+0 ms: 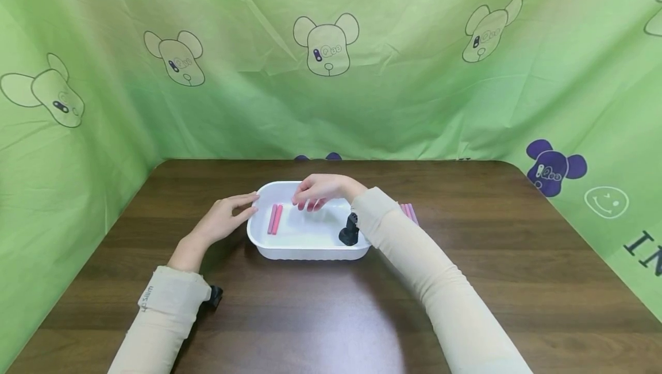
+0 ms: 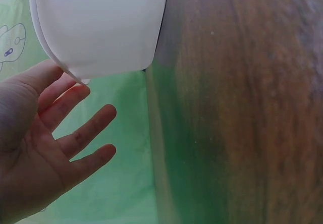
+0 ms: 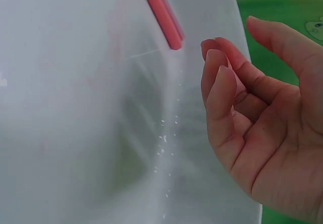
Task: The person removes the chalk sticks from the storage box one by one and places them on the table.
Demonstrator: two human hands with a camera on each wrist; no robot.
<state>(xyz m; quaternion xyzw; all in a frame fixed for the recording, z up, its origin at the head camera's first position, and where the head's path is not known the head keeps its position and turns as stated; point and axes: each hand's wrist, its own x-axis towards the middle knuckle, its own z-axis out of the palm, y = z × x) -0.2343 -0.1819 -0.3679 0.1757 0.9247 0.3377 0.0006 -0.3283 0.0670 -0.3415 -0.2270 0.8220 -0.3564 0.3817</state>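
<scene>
A white oval plastic basin [image 1: 310, 254] stands on the table, two slim sticks, one mauve-pink and one coral pink [image 1: 277, 220], lying side by side at its left end. My left hand [image 1: 222, 219] touches the basin's left rim with thumb and fingertips. In the left wrist view its other fingers are spread, nearly straight, off the rim. Over the basin hovers my right hand [image 1: 319, 189], fingers loosely bent and nothing between them. The right wrist view shows the coral stick [image 3: 162, 14] on the basin floor, apart from those fingertips.
More pink-purple sticks [image 1: 410, 212] lie on the table just right of the basin, partly hidden by the right sleeve [image 1: 419, 259]. A black wrist camera [image 1: 350, 231] hangs under the right cuff. Behind the brown table [image 1: 465, 219] hangs a green curtain [image 1: 248, 104].
</scene>
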